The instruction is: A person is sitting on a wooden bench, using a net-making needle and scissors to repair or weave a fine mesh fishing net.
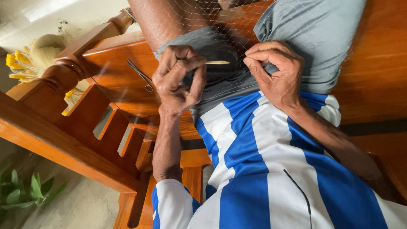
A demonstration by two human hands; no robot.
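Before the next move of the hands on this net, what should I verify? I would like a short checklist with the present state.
1. Grip of left hand on the pale needle: ok, fingers closed around it.
2. Grip of right hand on the net: ok, pinched.
3. Needle tip points toward the right hand: ok.
4. The scissors lie on the wooden seat, apart from both hands: ok.
5. Thread left on the needle: cannot tell.

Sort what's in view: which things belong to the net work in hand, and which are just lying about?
In use:
left hand holding netting needle
right hand pinching fine net

Lying about:
scissors on wooden bench
potted plant
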